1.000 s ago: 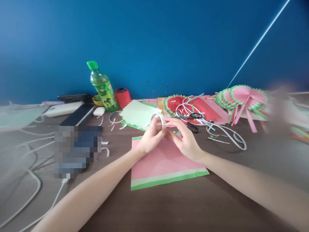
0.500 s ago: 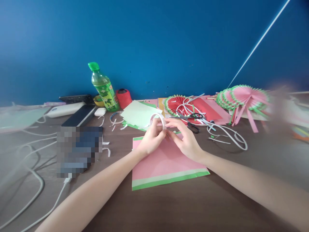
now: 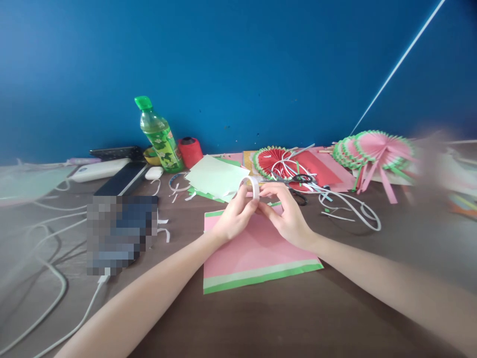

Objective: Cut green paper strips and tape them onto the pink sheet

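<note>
A narrow roll of white tape stands on edge in my left hand, whose fingers are hooked through the ring with the thumb against its near side. From the right, my right hand meets the roll, its bent fingers and thumb closed on its rim; the fingertips are partly hidden. Below both hands lies a pink paper sheet with pale and green bands along its front edge and a green strip at the back.
Behind the hands are pale green sheets, black scissors, white strips and a red folded paper fan. Pink-green paper fans sit at right. A green bottle, red thread spool, phone and cables stand left.
The roll of tape has turned and shifted slightly to the right between my hands, with its ring seen more edge-on. Both hands stay in nearly the same place over the pink sheet.
</note>
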{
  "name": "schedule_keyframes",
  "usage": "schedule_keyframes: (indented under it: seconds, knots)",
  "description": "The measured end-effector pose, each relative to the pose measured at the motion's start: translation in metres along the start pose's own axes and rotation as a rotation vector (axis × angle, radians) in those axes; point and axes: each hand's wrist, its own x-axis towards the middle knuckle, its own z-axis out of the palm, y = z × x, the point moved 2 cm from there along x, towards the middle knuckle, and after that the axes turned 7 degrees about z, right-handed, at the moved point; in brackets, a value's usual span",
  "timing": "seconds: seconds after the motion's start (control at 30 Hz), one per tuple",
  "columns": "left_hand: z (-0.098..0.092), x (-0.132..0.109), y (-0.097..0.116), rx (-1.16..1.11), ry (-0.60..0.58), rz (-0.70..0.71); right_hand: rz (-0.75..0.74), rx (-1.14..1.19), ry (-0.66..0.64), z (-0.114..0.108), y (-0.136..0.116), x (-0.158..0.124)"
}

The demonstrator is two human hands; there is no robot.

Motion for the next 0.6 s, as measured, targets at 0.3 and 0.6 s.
schedule_keyframes:
  seconds: [0.3,0.6]
  knots:
    - [0.0011,-0.0004,0.0020,0.130,-0.063,0.059,0.012,0.044,0.007,-0.0006,0.0016,-0.0005]
    - [0.0025,-0.0014,0.0034,0.137,-0.039,0.068,0.081,0.124,0.022,0.0006,0.0035,-0.0003]
